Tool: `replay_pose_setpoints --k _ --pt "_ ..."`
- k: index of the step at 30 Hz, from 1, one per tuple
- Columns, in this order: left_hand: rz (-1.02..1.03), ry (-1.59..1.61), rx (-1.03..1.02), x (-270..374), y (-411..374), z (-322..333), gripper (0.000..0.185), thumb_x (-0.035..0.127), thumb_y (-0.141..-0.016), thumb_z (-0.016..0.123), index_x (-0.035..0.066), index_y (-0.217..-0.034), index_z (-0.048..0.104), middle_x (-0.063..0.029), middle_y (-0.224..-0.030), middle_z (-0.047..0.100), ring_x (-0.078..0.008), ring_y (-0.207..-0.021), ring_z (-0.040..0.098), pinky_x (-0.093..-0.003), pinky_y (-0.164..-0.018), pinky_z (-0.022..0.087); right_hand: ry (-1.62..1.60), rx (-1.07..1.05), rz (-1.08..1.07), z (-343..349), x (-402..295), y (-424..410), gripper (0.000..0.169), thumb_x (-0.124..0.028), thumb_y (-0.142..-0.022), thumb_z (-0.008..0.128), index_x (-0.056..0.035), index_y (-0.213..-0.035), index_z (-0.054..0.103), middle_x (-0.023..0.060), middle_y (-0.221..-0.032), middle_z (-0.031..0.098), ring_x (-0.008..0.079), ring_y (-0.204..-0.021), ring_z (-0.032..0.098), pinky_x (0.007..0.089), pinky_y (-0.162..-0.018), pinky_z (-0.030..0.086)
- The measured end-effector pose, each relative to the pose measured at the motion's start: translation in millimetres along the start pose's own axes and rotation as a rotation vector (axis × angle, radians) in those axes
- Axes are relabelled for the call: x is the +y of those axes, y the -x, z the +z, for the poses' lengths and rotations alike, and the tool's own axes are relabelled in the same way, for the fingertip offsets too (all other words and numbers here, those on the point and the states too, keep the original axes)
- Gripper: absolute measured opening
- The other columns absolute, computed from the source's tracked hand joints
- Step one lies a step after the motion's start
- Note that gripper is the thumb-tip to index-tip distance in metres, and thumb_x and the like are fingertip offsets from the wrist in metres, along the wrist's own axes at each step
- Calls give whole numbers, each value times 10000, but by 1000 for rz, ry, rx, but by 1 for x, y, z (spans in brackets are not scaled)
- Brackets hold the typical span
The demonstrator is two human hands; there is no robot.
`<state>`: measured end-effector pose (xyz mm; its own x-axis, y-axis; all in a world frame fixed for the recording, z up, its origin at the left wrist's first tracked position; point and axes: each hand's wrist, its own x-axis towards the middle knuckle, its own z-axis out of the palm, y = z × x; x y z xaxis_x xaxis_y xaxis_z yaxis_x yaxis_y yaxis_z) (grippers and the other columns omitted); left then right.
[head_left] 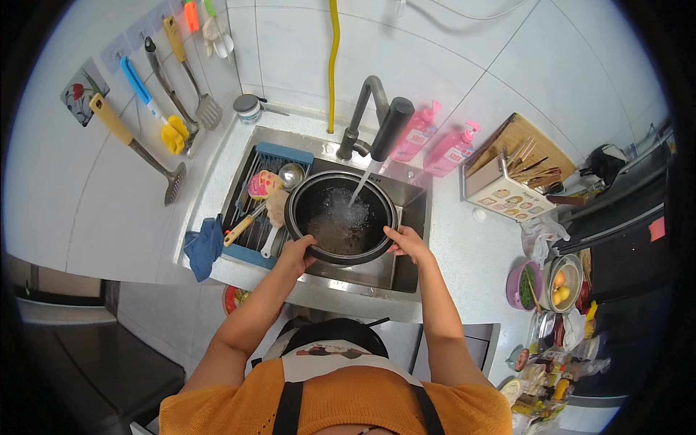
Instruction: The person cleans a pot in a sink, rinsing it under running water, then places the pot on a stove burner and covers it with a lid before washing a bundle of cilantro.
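Between both hands is a round black pot [321,206], held over the stainless steel sink [375,280]. Its near left rim is gripped by my left hand [298,254], thumb on top. My right hand [403,242] grips the rim on the near right side, fingers curled beneath. From the dark faucet [399,122] a stream of water [360,187] falls into the pot and bubbles where it lands. Some water stands inside, and the pot's bottom is blurred by it. The undersides of my fingers are partly hidden.
Left of the pot, a blue drain basket [250,255] holds a ladle [292,175], a brush and a sponge. A blue cloth [202,247] hangs over the counter edge. Two pink soap bottles [450,152] and a utensil holder [508,187] stand right of the faucet. Spatulas [208,111] hang on the wall.
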<state>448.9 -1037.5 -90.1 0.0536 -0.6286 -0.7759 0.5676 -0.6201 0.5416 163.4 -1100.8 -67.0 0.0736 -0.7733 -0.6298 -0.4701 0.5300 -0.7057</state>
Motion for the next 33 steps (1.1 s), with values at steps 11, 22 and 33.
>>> replay_pose_setpoints --k 11,22,33 --pt "36 10 -45 2 2 11 163 103 -651 640 57 -769 537 -40 -723 542 -156 -613 530 -278 -494 443 -70 282 -233 -39 -3 -67 366 -339 -864 500 -9 -987 602 75 -796 594 138 -535 567 268 -450 447" --pt "29 -62 -6 3 -7 15 236 112 -653 647 33 -835 520 -56 -750 542 -153 -583 532 -267 -464 436 48 359 -369 -45 -47 -137 409 -260 -839 522 -26 -1174 504 115 -955 616 147 -671 614 272 -555 474" --pt "8 -54 -16 4 -17 15 166 120 -656 641 49 -770 542 -42 -714 541 -141 -559 521 -248 -442 424 -90 307 -324 -35 -64 -145 405 -213 -856 492 -43 -1222 467 83 -932 596 137 -710 597 272 -516 466"
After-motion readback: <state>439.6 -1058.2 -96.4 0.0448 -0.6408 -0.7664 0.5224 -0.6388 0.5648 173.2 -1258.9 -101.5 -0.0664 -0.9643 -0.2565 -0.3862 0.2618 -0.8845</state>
